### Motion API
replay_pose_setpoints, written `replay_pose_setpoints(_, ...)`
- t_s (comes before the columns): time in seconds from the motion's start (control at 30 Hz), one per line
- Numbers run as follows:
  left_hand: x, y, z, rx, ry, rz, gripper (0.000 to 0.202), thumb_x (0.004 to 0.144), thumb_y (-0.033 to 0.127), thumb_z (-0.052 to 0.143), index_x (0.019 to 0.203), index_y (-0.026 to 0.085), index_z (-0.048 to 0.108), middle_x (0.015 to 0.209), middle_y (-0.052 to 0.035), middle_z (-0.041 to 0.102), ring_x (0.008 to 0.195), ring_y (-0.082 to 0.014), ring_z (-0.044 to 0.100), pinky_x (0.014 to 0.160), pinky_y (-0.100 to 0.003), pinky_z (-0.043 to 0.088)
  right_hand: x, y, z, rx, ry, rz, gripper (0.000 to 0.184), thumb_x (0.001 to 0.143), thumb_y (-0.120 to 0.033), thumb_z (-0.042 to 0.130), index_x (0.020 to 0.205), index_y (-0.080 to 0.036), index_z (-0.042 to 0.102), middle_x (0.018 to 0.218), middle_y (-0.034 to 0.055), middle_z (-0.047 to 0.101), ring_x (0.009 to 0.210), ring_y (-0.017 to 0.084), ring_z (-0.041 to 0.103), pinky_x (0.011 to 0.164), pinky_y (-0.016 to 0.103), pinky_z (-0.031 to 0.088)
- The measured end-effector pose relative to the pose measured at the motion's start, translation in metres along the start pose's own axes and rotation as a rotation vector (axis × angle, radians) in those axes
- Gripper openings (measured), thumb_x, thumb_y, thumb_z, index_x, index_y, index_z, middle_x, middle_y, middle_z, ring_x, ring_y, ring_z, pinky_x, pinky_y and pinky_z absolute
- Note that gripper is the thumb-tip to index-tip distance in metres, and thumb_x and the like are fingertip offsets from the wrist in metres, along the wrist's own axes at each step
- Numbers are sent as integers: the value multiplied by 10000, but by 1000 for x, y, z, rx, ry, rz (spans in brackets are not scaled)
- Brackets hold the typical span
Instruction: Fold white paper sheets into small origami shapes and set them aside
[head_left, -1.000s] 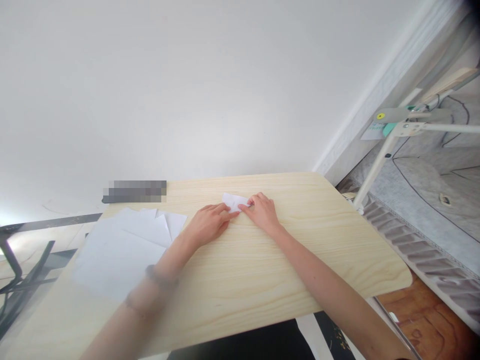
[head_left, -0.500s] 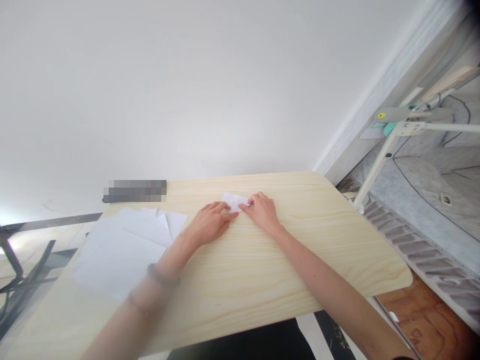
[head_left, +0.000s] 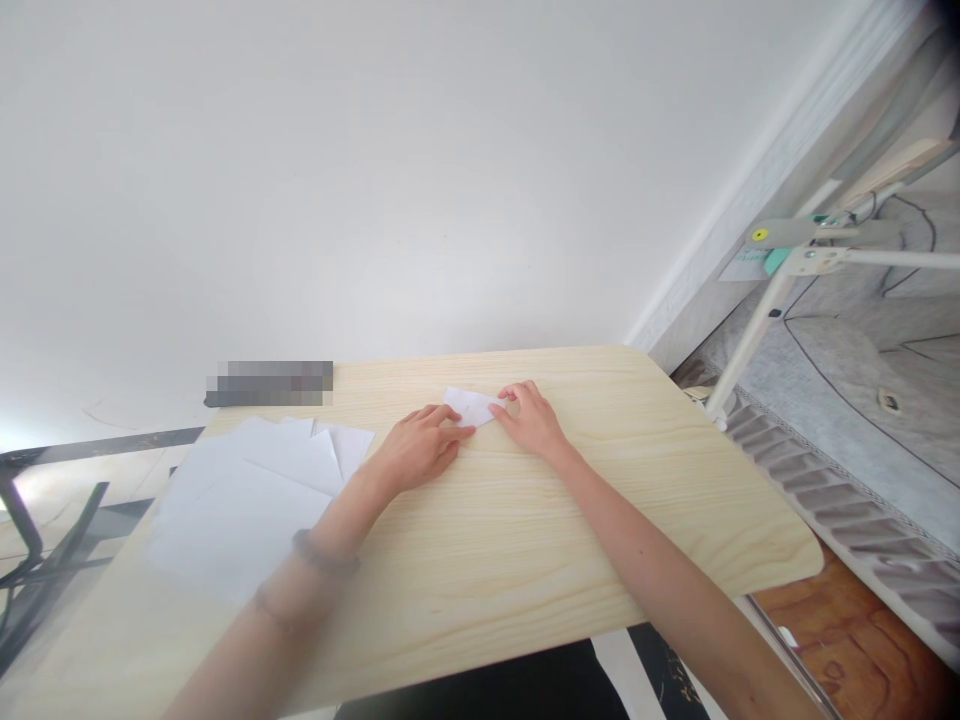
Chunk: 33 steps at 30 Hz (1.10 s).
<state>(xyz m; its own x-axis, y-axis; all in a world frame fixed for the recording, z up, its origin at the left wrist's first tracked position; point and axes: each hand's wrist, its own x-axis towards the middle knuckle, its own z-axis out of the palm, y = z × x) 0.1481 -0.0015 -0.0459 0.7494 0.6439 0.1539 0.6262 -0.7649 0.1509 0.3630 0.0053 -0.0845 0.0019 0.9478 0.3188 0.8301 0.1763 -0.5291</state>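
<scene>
A small folded piece of white paper (head_left: pixel 468 406) lies near the far middle of the light wooden table (head_left: pixel 480 560). My left hand (head_left: pixel 417 446) rests flat on the table, its fingertips pressing the paper's near left edge. My right hand (head_left: pixel 531 418) sits at the paper's right end, fingers curled and pinching its corner. Part of the paper is hidden under both hands.
A loose spread of white paper sheets (head_left: pixel 247 490) covers the table's left part. A blurred dark object (head_left: pixel 270 383) lies at the table's far edge. To the right stand a white metal stand (head_left: pixel 757 320) and a grey mat (head_left: pixel 847 400) on the floor.
My right hand has slid slightly to the right along the folded paper, uncovering more of it. My left hand has stayed put.
</scene>
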Motion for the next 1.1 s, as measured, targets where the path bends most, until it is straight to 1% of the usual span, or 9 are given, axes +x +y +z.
replay_pose_setpoints(0.1, 0, 0, 1, 4, -5, 5, 346, 832, 237, 382, 1137, 301, 533, 1145, -36, 502, 1048, -191, 465, 905, -339, 381, -3, -8, 3, -104, -8, -25, 348, 699, -464, 543, 921, -197, 513, 952, 49, 494, 905, 195, 509, 810, 360, 381)
replay_pose_setpoints(0.17, 0, -1, 1, 4, -2, 6, 347, 834, 238, 378, 1139, 301, 532, 1146, -35, 502, 1046, -190, 468, 906, -340, 380, -3, -9, 3, -118, -27, -14, 374, 673, -466, 565, 928, -199, 508, 959, 49, 488, 917, 201, 504, 817, 369, 379)
replay_pose_setpoints(0.4, -2, 0, -1, -10, -6, -8, 349, 840, 234, 363, 1134, 300, 539, 1156, -30, 501, 1062, -190, 463, 893, -328, 396, 4, 5, -6, 85, -96, 14, 302, 733, -253, 500, 1028, -204, 461, 1029, 56, 459, 923, 149, 504, 808, 307, 412)
replay_pose_setpoints(0.47, -2, 1, -1, -17, -6, -7, 357, 841, 225, 355, 1142, 299, 532, 1161, -30, 500, 1067, -188, 463, 886, -323, 402, 3, 3, -5, 69, -82, 21, 303, 735, -283, 502, 1024, -201, 462, 1028, 61, 461, 931, 159, 504, 814, 319, 409)
replay_pose_setpoints(0.57, -2, 0, 0, -23, 1, 4, 365, 834, 214, 362, 1152, 293, 523, 1169, -32, 502, 1068, -186, 472, 900, -325, 396, -1, -5, 0, -44, -51, 15, 417, 663, -454, 573, 977, -197, 479, 1002, 64, 473, 961, 207, 491, 842, 379, 382)
replay_pose_setpoints(0.63, -2, -1, 1, -28, 2, 6, 365, 832, 213, 363, 1150, 289, 524, 1181, -31, 503, 1068, -185, 480, 906, -326, 393, -2, -8, 2, -83, -40, 15, 441, 634, -489, 587, 953, -201, 485, 992, 59, 472, 962, 213, 489, 841, 386, 377)
replay_pose_setpoints(0.77, -3, -5, 2, -52, -14, -13, 355, 843, 228, 339, 1132, 289, 536, 1222, -15, 496, 1083, -183, 490, 896, -323, 409, 0, -5, 1, -51, -79, 39, 368, 659, -439, 577, 934, -212, 489, 979, 41, 476, 943, 183, 498, 839, 354, 379)
replay_pose_setpoints(0.87, -4, -7, 2, -67, -21, -8, 343, 844, 248, 341, 1115, 279, 549, 1239, -4, 495, 1145, -193, 446, 907, -327, 407, 1, -1, -2, -23, -110, 37, 325, 686, -395, 557, 947, -214, 488, 977, 35, 484, 927, 166, 503, 839, 338, 379)
replay_pose_setpoints(1.1, -5, -3, -2, -49, -32, 21, 353, 837, 268, 357, 1148, 258, 525, 1250, -6, 493, 1190, -210, 399, 922, -342, 399, -4, -7, 2, -143, -49, -17, 348, 687, -436, 547, 941, -203, 501, 966, 52, 486, 947, 199, 488, 828, 354, 368)
